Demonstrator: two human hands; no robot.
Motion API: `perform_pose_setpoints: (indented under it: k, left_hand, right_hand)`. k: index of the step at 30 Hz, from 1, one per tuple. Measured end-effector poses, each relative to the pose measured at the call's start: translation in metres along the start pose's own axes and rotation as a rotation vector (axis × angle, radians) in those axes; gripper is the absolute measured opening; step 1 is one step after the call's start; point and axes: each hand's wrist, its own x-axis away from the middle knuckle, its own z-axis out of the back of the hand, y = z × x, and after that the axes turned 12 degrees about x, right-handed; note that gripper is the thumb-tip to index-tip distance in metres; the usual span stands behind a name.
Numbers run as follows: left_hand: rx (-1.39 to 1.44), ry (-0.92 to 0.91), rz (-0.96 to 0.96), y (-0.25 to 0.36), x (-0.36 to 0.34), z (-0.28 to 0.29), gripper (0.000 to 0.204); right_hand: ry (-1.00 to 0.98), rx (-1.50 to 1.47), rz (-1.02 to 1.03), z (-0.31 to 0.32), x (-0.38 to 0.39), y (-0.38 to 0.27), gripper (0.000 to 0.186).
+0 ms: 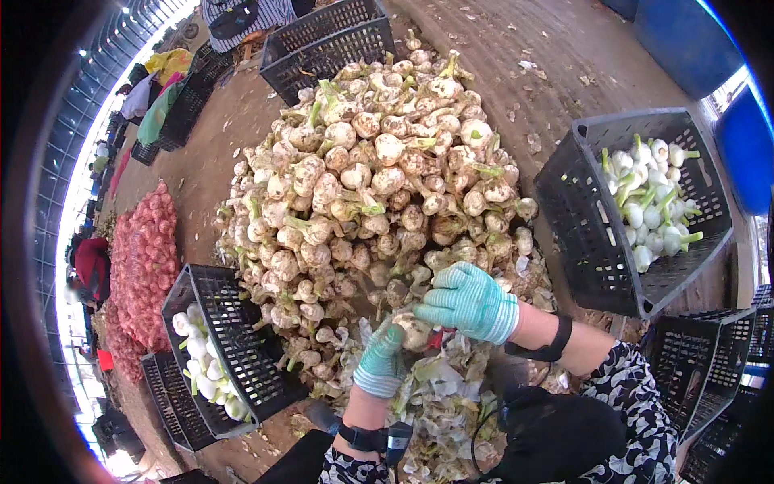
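Both my hands wear green-and-white striped gloves and meet in front of the garlic pile point(347, 177). My left hand point(381, 363) is closed round a garlic bulb point(414, 331) with soiled outer skin. From the right, my right hand point(472, 305) reaches over the same bulb, its fingers bent and close to the top of it. Under that palm a small red thing point(436, 339) shows in part; its kind is hidden. Loose garlic skins point(447, 387) lie heaped below my hands.
A black crate point(601, 242) with peeled white garlic stands right, another black crate point(234, 347) left. A third crate point(330, 48) stands behind the pile. Red mesh sacks point(145, 266) lie far left, near a person in red point(93, 266). Stacked crates point(697, 355) stand lower right.
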Motion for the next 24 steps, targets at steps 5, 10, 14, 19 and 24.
perform_pose_setpoints:
  k: [5,10,14,19,24]
  left_hand:
    - [-0.410,0.089,-0.370,-0.006,0.001,-0.008,0.066]
    - [-0.730,0.115,-0.702,-0.019,0.000,-0.018,0.061]
    - [-1.282,0.109,-1.077,-0.019,0.003,-0.019,0.064]
    - [-1.257,0.117,-1.041,-0.020,0.004,-0.017,0.064]
    - [-1.282,0.117,-1.030,-0.019,0.008,-0.022,0.063]
  right_hand:
    - [-0.041,-1.356,-1.098,-0.004,0.002,-0.004,0.024]
    - [-0.014,-1.946,-1.619,-0.025,0.015,-0.021,0.038]
    - [0.294,-2.370,-1.710,-0.035,0.015,-0.033,0.033]
    - [0.033,-1.643,-1.251,-0.016,0.010,-0.034,0.025]
    - [-0.090,-1.487,-1.125,-0.002,0.011,-0.030,0.027]
